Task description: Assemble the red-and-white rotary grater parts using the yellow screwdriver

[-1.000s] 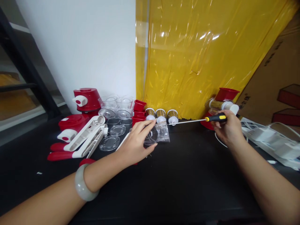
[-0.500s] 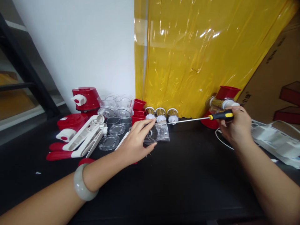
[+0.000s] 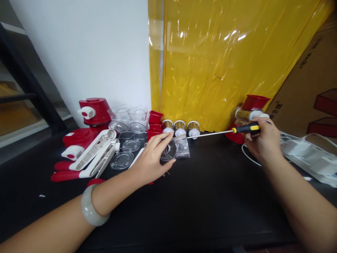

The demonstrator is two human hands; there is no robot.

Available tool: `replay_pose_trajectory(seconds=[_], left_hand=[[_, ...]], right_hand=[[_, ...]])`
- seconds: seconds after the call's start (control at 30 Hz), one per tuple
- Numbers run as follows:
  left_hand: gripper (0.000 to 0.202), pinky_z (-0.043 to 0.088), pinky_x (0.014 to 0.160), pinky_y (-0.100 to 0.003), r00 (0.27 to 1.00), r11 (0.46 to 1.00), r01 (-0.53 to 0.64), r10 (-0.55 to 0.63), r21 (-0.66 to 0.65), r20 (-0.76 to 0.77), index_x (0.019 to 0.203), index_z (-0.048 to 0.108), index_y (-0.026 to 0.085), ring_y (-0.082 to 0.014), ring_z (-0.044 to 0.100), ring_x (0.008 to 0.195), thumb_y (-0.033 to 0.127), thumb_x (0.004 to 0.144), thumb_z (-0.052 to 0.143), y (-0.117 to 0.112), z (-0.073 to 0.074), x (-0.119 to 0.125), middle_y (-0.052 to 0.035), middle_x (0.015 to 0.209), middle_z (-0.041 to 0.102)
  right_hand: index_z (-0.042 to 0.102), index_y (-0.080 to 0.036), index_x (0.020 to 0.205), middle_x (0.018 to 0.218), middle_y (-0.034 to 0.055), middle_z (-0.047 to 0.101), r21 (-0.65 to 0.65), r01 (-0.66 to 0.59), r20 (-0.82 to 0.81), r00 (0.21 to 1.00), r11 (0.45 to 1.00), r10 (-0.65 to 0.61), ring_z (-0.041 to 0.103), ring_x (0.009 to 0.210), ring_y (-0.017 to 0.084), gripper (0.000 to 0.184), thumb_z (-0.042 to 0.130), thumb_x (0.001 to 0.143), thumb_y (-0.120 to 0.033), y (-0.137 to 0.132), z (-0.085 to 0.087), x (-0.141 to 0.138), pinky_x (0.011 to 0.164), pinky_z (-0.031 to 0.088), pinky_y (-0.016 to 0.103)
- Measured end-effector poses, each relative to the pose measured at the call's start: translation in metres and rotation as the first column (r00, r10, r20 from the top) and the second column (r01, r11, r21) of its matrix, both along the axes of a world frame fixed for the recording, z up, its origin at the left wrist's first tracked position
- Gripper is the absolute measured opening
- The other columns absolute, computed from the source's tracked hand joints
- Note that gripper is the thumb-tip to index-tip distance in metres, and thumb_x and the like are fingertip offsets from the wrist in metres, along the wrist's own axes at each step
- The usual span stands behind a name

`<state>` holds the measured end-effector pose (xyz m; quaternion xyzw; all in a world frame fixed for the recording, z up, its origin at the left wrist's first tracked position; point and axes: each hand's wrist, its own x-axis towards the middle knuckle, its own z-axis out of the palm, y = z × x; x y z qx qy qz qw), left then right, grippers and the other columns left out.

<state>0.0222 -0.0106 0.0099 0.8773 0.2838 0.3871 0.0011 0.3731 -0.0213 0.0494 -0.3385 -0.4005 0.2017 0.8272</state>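
Note:
My left hand (image 3: 150, 161) is spread over the table, fingers and thumb apart on either side of a clear round plastic part (image 3: 171, 150). Whether the fingertips press on that part is unclear. Beside it lies a small clear plastic bag (image 3: 183, 149) with contents I cannot make out. My right hand (image 3: 263, 140) is closed around the black and yellow handle of a screwdriver (image 3: 246, 129). The long shaft points left, nearly level, with its tip at the bag's upper edge. A few small screws (image 3: 166, 173) lie below my left thumb.
Several metal grater drums (image 3: 193, 129) stand at the back. Red housings (image 3: 95, 110), clear cups (image 3: 138, 114), clear discs (image 3: 122, 160) and white-and-red crank handles (image 3: 92, 158) crowd the left. A red grater (image 3: 255, 102) and a white power strip (image 3: 310, 158) are at right.
The screwdriver and my right hand have shifted slightly left. My left hand keeps nearly the same pose; the whole view has moved a little.

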Motion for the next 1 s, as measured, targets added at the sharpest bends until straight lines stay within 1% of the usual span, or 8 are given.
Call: replay_pose_trajectory(seconds=[0.1, 0.37, 0.5, 0.6, 0.7, 0.8, 0.93, 1.0], left_hand=[[0.077, 0.041, 0.108, -0.048, 1.0, 0.999, 0.019, -0.018, -0.039, 0.025, 0.148, 0.029, 0.027, -0.0271, 0.043, 0.131, 0.027, 0.081, 0.066, 0.002, 0.002, 0.0, -0.0098, 0.141, 0.044], [0.075, 0.038, 0.112, -0.048, 1.0, 0.992, 0.006, -0.009, -0.125, -0.029, 0.147, 0.03, 0.023, -0.0273, 0.041, 0.135, 0.037, 0.083, 0.065, 0.016, 0.012, -0.003, -0.0124, 0.146, 0.041], [0.072, 0.036, 0.113, -0.049, 0.998, 0.989, 0.012, -0.022, -0.146, -0.067, 0.143, 0.03, 0.018, -0.0286, 0.041, 0.136, 0.041, 0.083, 0.064, 0.025, 0.015, -0.004, -0.016, 0.146, 0.042], [0.069, 0.044, 0.105, -0.048, 0.996, 0.973, 0.02, -0.04, -0.229, -0.081, 0.137, 0.032, 0.015, -0.029, 0.05, 0.128, 0.044, 0.083, 0.063, 0.031, 0.02, -0.004, -0.019, 0.14, 0.048], [0.064, 0.041, 0.107, -0.049, 0.994, 0.967, 0.027, -0.054, -0.254, -0.1, 0.131, 0.036, 0.015, -0.0304, 0.049, 0.129, 0.046, 0.082, 0.063, 0.037, 0.025, -0.002, -0.0203, 0.139, 0.049], [0.061, 0.038, 0.109, -0.047, 0.991, 0.97, 0.022, -0.053, -0.244, -0.119, 0.129, 0.04, 0.013, -0.0298, 0.048, 0.129, 0.047, 0.083, 0.061, 0.038, 0.027, 0.001, -0.0209, 0.137, 0.05], [0.059, 0.039, 0.107, -0.048, 0.991, 0.981, 0.001, -0.026, -0.192, -0.131, 0.131, 0.043, 0.016, -0.029, 0.05, 0.127, 0.049, 0.085, 0.059, 0.032, 0.024, 0.0, -0.0169, 0.134, 0.053], [0.061, 0.04, 0.105, -0.047, 0.986, 0.984, -0.028, -0.001, -0.174, -0.164, 0.14, 0.038, 0.019, -0.0278, 0.051, 0.126, 0.049, 0.089, 0.053, 0.028, 0.021, -0.004, -0.0153, 0.136, 0.052]], right_hand=[[0.056, -0.017, 0.071, 0.058, -0.0029, 0.056, -0.06, -0.059, -0.05, 0.997, 0.996, 0.056, 0.048, 0.038, 0.008, 0.018, 0.07, 0.066, -0.026, 0.005, -0.005, -0.001, 0.03, 0.035, 0.017], [0.054, -0.018, 0.074, 0.068, -0.0047, 0.055, -0.221, -0.101, -0.221, 0.974, 0.97, 0.051, 0.052, 0.048, 0.006, 0.019, 0.07, 0.076, -0.029, 0.018, -0.018, -0.006, 0.035, 0.041, 0.015], [0.052, -0.02, 0.076, 0.063, -0.0061, 0.055, -0.196, -0.214, -0.303, 0.941, 0.957, 0.149, 0.053, 0.047, 0.006, 0.021, 0.071, 0.077, -0.028, 0.025, -0.022, -0.007, 0.04, 0.046, 0.015], [0.048, -0.021, 0.075, 0.058, -0.0077, 0.053, -0.182, -0.233, -0.33, 0.929, 0.955, 0.164, 0.052, 0.043, 0.005, 0.026, 0.072, 0.077, -0.03, 0.034, -0.019, -0.01, 0.04, 0.046, 0.014], [0.046, -0.021, 0.077, 0.057, -0.0087, 0.053, -0.205, -0.179, -0.316, 0.942, 0.962, 0.108, 0.052, 0.04, 0.005, 0.028, 0.071, 0.077, -0.033, 0.045, -0.015, -0.014, 0.039, 0.045, 0.014], [0.046, -0.022, 0.08, 0.059, -0.0089, 0.055, -0.226, -0.048, -0.296, 0.955, 0.973, -0.021, 0.054, 0.039, 0.006, 0.025, 0.066, 0.082, -0.036, 0.057, -0.018, -0.018, 0.037, 0.044, 0.015], [0.042, -0.024, 0.084, 0.056, -0.0098, 0.054, -0.235, 0.088, -0.267, 0.952, 0.968, -0.151, 0.055, 0.036, 0.01, 0.029, 0.057, 0.084, -0.049, 0.066, -0.036, -0.02, 0.034, 0.044, 0.019], [0.04, -0.025, 0.085, 0.057, -0.0104, 0.054, -0.233, 0.155, -0.223, 0.952, 0.96, -0.208, 0.058, 0.039, 0.011, 0.038, 0.063, 0.078, -0.054, 0.067, -0.047, -0.02, 0.033, 0.044, 0.02]])
